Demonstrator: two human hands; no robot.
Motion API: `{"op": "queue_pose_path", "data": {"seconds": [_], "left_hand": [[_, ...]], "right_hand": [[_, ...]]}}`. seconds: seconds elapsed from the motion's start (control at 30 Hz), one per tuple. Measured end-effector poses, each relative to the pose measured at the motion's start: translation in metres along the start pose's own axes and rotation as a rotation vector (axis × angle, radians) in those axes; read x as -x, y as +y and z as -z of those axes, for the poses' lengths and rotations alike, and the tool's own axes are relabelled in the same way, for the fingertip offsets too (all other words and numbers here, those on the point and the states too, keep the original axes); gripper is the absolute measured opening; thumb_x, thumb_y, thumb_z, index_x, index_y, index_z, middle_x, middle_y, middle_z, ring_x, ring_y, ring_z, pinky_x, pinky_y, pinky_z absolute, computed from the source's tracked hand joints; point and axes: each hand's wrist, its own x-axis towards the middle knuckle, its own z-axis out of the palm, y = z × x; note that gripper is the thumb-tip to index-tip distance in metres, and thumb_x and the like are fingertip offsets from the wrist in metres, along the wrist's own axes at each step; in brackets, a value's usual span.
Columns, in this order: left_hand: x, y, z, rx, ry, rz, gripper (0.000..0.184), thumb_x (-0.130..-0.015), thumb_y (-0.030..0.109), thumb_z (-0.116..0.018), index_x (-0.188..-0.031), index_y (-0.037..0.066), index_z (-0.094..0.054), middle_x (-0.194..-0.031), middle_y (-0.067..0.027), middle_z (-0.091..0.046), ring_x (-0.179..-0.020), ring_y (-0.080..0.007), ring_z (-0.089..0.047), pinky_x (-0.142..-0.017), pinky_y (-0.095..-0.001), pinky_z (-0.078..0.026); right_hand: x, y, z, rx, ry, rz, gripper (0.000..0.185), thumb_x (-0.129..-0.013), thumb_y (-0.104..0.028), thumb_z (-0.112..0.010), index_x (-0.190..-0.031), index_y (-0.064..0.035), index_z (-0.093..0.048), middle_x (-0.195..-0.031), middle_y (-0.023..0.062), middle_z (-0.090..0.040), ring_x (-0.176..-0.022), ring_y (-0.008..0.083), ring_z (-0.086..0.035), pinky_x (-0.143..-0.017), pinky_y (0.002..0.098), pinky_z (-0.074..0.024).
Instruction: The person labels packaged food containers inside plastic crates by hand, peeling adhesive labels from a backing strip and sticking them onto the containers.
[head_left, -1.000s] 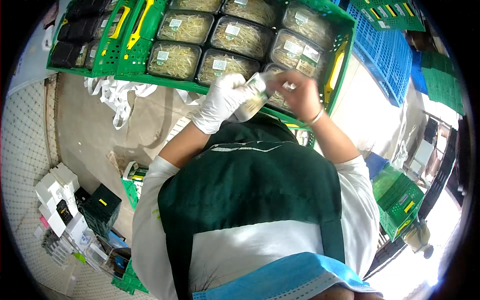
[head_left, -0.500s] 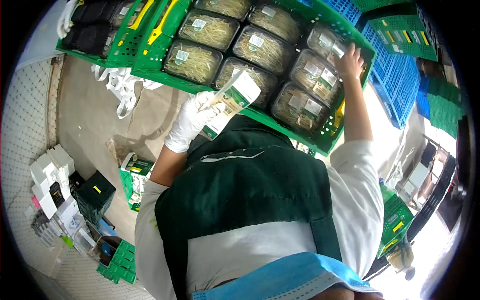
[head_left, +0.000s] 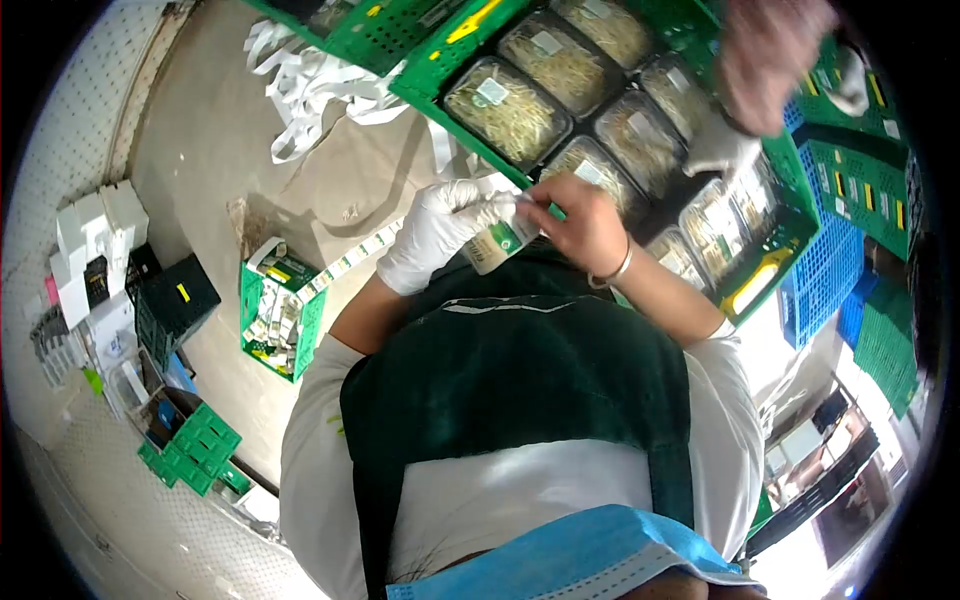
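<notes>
My left hand (head_left: 440,228), in a white glove, is closed round a strip of printed paper labels (head_left: 340,262). A green and cream label (head_left: 492,246) hangs below its fingers. My bare right hand (head_left: 588,228) meets it in front of the apron, thumb and forefinger pinched at the edge of the labels. Just beyond my hands stands a green crate (head_left: 425,85) of black trays with clear film, holding pale sprouts. The closest tray (head_left: 510,112) carries a small white sticker; trays at the right (head_left: 712,222) bear larger green and white labels.
Another person's white-gloved hand (head_left: 722,148) and blurred pinkish sleeve (head_left: 765,65) reach over the crate's right side. A small green basket (head_left: 312,325) holds more label strips on the floor. White straps (head_left: 310,95) lie at the upper left. Blue pallets (head_left: 835,265) are at the right.
My right hand has left a tray at the crate's right and come to the labels at my left hand. The view has turned. Another person's hand has entered above the crate.
</notes>
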Motion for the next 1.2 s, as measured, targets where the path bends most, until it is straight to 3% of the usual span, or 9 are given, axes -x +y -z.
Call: {"op": "queue_pose_path", "data": {"seconds": [0.3,0.47,0.57,0.6,0.73,0.8,0.83,1.0,1.2], "left_hand": [[0.027,-0.054,0.103,0.272,0.294,0.303,0.012,-0.075,0.003,-0.056,-0.086,-0.002,-0.057,-0.077,-0.0035,-0.059,-0.069,-0.0064,-0.053,-0.061,-0.0192,-0.043],[0.014,-0.051,0.094,0.346,0.184,0.232,0.021,-0.075,0.004,-0.058,-0.095,-0.002,-0.056,-0.087,-0.0054,-0.058,-0.076,-0.0083,-0.053,-0.069,-0.0200,-0.043],[0.000,-0.041,0.073,0.427,0.115,0.123,0.021,-0.077,0.004,-0.057,-0.097,-0.002,-0.056,-0.093,-0.0059,-0.057,-0.084,-0.0106,-0.053,-0.076,-0.0229,-0.043],[-0.005,-0.037,0.066,0.455,0.093,0.098,0.020,-0.076,0.004,-0.058,-0.095,-0.001,-0.057,-0.091,-0.0054,-0.058,-0.083,-0.0101,-0.053,-0.075,-0.0226,-0.043],[-0.029,-0.031,0.058,0.009,-0.173,0.075,0.019,-0.076,0.004,-0.057,-0.095,-0.001,-0.057,-0.091,-0.0066,-0.058,-0.084,-0.0099,-0.053,-0.076,-0.0222,-0.042],[-0.040,-0.013,0.033,0.341,-0.017,-0.151,0.017,-0.076,0.005,-0.057,-0.092,0.000,-0.057,-0.085,-0.0079,-0.058,-0.076,-0.0094,-0.053,-0.069,-0.0229,-0.043],[-0.046,-0.018,0.031,0.127,0.055,-0.211,0.015,-0.075,0.011,-0.060,-0.083,-0.002,-0.058,-0.075,-0.0068,-0.058,-0.067,-0.0091,-0.050,-0.061,-0.0233,-0.041],[-0.057,-0.027,0.041,-0.096,-0.034,0.031,0.011,-0.076,0.009,-0.061,-0.070,0.002,-0.055,-0.064,0.0016,-0.053,-0.058,-0.0020,-0.044,-0.053,-0.0176,-0.038],[-0.045,-0.015,0.066,0.477,0.116,0.417,0.008,-0.076,0.004,-0.057,-0.083,0.000,-0.056,-0.074,-0.0033,-0.058,-0.061,-0.0055,-0.053,-0.055,-0.0172,-0.042]], "right_hand": [[-0.085,0.163,-0.080,0.778,-0.014,-0.236,0.034,-0.072,-0.029,-0.056,-0.092,-0.0040,-0.045,-0.091,0.0147,-0.053,-0.086,0.0311,-0.051,-0.072,0.0390,-0.0417],[-0.081,0.126,-0.071,0.916,0.140,-0.366,0.067,-0.074,-0.044,-0.052,-0.123,-0.0027,-0.033,-0.107,0.0156,-0.048,-0.098,0.0282,-0.047,-0.082,0.0397,-0.0371],[-0.072,0.063,-0.029,-0.403,-0.088,-0.414,0.062,-0.078,-0.049,-0.047,-0.118,-0.0023,-0.039,-0.108,0.0193,-0.048,-0.100,0.0243,-0.048,-0.086,0.0320,-0.0362],[-0.070,0.031,-0.014,-0.560,-0.234,-0.355,0.046,-0.079,-0.034,-0.054,-0.110,-0.0024,-0.047,-0.098,0.0161,-0.054,-0.089,0.0189,-0.053,-0.077,0.0300,-0.0415],[-0.055,-0.003,-0.006,-0.118,-0.108,-0.051,0.020,-0.071,-0.006,-0.061,-0.090,-0.0012,-0.058,-0.079,0.0139,-0.058,-0.068,0.0242,-0.057,-0.060,0.0301,-0.0445],[-0.050,-0.004,-0.008,-0.143,-0.127,-0.098,0.018,-0.071,-0.006,-0.061,-0.088,-0.0012,-0.058,-0.076,0.0153,-0.058,-0.067,0.0274,-0.056,-0.060,0.0312,-0.0451],[-0.050,-0.007,-0.008,-0.071,-0.057,-0.103,0.016,-0.070,-0.007,-0.062,-0.084,-0.0014,-0.059,-0.074,0.0147,-0.058,-0.066,0.0271,-0.056,-0.059,0.0312,-0.0452],[-0.077,0.037,0.016,0.284,0.265,-0.173,0.017,-0.067,-0.021,-0.065,-0.065,-0.0047,-0.060,-0.066,0.0136,-0.057,-0.061,0.0244,-0.056,-0.055,0.0328,-0.0449],[-0.127,0.212,-0.002,0.813,0.183,-0.225,0.037,-0.075,-0.031,-0.055,-0.098,-0.0066,-0.042,-0.088,0.0154,-0.053,-0.072,0.0339,-0.056,-0.060,0.0394,-0.0469]]}}
